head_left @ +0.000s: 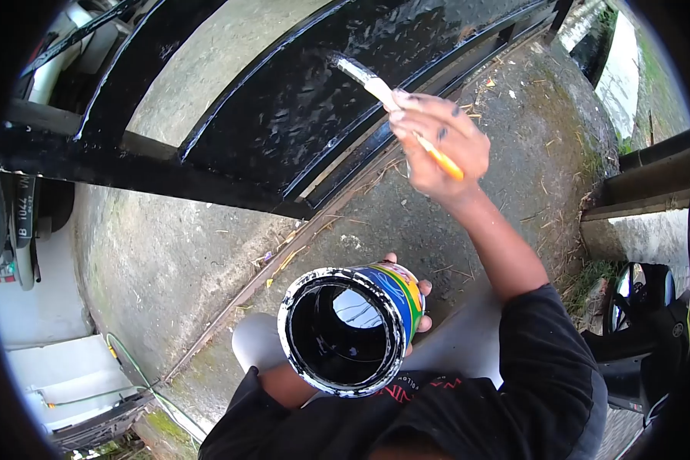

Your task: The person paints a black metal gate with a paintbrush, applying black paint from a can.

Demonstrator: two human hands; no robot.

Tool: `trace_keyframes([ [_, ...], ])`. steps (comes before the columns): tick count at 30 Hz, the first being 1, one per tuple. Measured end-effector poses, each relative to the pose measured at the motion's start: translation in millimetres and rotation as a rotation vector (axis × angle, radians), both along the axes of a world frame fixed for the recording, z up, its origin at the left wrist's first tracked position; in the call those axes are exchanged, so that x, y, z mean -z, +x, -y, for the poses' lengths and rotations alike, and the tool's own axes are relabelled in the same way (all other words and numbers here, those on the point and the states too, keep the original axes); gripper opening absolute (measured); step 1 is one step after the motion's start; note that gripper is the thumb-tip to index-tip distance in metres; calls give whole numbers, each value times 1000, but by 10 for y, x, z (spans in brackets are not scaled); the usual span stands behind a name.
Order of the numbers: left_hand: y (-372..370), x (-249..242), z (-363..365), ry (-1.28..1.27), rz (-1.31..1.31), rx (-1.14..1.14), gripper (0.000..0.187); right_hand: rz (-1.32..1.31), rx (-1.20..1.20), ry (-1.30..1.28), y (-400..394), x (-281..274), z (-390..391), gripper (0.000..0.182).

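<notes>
My right hand (443,144) is closed round the handle of a paintbrush (366,79), its orange end showing below my fingers. The bristles are at the glossy black panel of a metal gate (284,115); dark marks show on my fingers. Below, my left hand (425,305) is wrapped round a paint can (395,287) with a blue, green and yellow label; only fingertips show past its side. The can is tipped toward me, its rim (285,322) smeared with black and white paint. Dark liquid inside reflects the light.
Rough concrete ground (184,245) lies under the gate, with a metal floor rail (230,303) running diagonally. A green hose (130,360) is at lower left. Part of a vehicle with a number plate (24,207) stands left, a motorbike (644,330) right.
</notes>
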State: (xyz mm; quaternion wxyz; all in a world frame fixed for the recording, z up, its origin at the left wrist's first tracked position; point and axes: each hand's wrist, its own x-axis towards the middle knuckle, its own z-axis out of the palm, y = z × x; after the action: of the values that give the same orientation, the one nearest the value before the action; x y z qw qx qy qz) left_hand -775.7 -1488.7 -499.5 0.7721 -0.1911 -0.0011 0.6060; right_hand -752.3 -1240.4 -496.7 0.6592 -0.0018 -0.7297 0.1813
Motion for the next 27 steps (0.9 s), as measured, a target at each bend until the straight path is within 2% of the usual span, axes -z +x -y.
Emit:
trace_keyframes([
  [2,-40,56,14,30,-12,11,74,127,-48,265,-14,141,98,14],
  [3,-59,67,17,41,-17,16,74,141,-226,231,-86,307,169,22],
  [4,-72,70,21,55,-23,21,74,295,-310,253,-57,468,255,28],
  [6,-51,33,44,54,2,-11,73,482,-383,267,-62,835,377,27],
  [9,-68,-33,85,15,39,-29,74,407,-401,350,44,706,443,30],
  [12,-88,-89,134,-18,28,-2,74,229,-244,374,13,324,381,32],
  [13,-130,51,153,137,218,20,75,305,-234,354,9,217,356,34],
  [16,-105,233,141,242,268,46,74,388,-303,272,-135,532,378,37],
  [17,-102,249,145,246,255,40,73,475,-346,236,-90,672,415,39],
  [19,-94,265,145,254,229,27,70,457,-340,261,43,688,469,40],
  [20,-106,209,96,266,226,42,70,453,-338,276,73,595,496,41],
  [21,-82,70,156,101,74,7,73,376,-317,294,118,465,491,43],
  [24,-106,36,161,104,48,17,72,269,-261,338,41,100,455,41],
  [27,-43,6,164,135,37,-15,68,495,-376,264,-13,427,497,33],
])
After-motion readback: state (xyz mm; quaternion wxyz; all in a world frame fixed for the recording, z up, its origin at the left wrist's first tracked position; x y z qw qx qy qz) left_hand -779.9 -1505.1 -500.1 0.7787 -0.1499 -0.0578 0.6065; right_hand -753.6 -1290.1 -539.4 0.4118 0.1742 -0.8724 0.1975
